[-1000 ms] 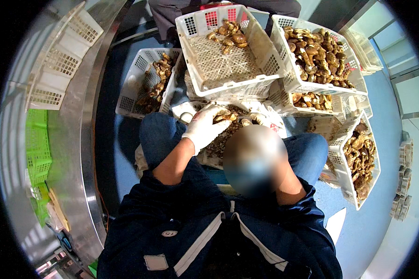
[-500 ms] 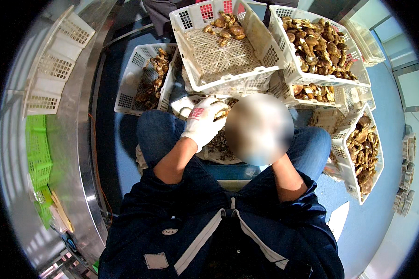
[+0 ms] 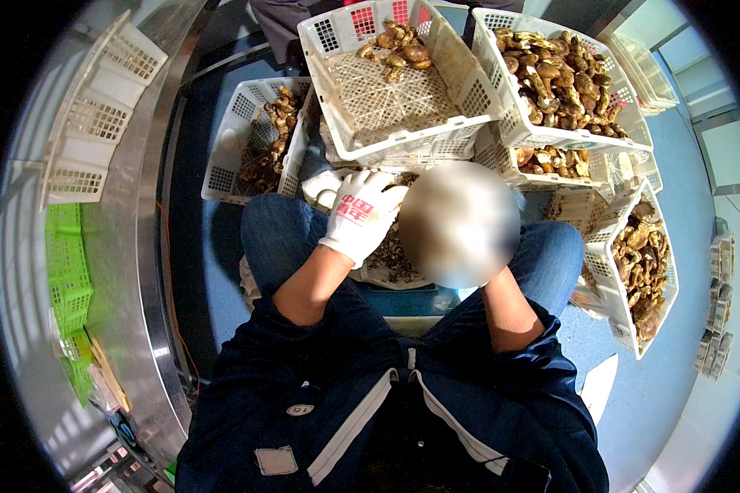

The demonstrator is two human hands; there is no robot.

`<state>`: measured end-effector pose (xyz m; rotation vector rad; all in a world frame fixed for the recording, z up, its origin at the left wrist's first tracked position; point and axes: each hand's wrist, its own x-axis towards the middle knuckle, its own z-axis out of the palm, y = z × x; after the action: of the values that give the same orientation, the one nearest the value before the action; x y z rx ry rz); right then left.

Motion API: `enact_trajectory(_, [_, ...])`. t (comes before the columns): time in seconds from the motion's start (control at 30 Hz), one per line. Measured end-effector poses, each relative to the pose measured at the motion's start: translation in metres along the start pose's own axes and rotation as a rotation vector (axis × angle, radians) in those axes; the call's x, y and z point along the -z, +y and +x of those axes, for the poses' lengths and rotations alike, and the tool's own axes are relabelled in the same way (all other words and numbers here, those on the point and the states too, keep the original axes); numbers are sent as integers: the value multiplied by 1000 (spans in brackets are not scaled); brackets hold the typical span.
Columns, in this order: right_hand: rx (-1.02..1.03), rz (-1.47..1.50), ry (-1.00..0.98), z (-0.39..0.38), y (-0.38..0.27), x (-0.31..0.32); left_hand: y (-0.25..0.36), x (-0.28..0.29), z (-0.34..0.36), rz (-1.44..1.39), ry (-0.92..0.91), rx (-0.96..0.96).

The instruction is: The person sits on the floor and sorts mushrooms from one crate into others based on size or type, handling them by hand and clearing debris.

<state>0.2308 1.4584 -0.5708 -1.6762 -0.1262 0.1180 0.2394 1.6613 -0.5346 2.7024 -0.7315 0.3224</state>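
Observation:
My left hand [image 3: 356,215], in a white glove with red print, is closed, fingertips turned away at a brown mushroom [image 3: 395,194] that is mostly hidden. My right hand [image 3: 469,238], at the right of it, is covered by a round blur; only the wrist and forearm show clearly, so its fingers and anything in them cannot be made out. Between my knees, beneath both hands, lies a pale lined surface strewn with dark bits and crumbs [image 3: 390,263].
White crates of mushrooms stand at the left [image 3: 216,177], upper right [image 3: 510,115] and right [image 3: 612,279]. A sparsely filled crate [image 3: 362,123] is straight ahead, a person's dark-trousered leg [image 3: 279,33] behind it. A steel counter [image 3: 148,329] bearing green baskets [image 3: 66,263] runs along the left.
My left hand has turned over more, showing the glove's printed back and hiding more of the mushroom. The blurred area over my right hand has shifted upward; my right forearm rose slightly with it.

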Motion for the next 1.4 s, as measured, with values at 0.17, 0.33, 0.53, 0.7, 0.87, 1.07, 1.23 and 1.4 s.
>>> enact_trajectory(0.17, [-90,-31,-37,6,13,6,1,-5,2,107,26,-69])
enact_trajectory(0.33, [-104,-43,-129,3,-14,8,-1,3,1,131,57,-153])
enact_trajectory(0.53, [-244,337,-28,-1,-15,11,-4,-3,0,-153,94,25])
enact_trajectory(0.7, [-365,380,-78,1,-11,18,0,5,5,-462,-123,308])
enact_trajectory(0.87, [-137,113,-45,-1,-8,4,-6,-9,-1,-578,-173,402])
enact_trajectory(1.07, [-15,70,-38,0,-4,6,-12,-19,-4,-615,-176,375])
enact_trajectory(1.23, [30,27,-69,1,-9,5,-4,0,1,-435,-185,316])
enact_trajectory(1.4, [-77,49,-70,1,-3,8,-6,-5,0,-422,-213,310])
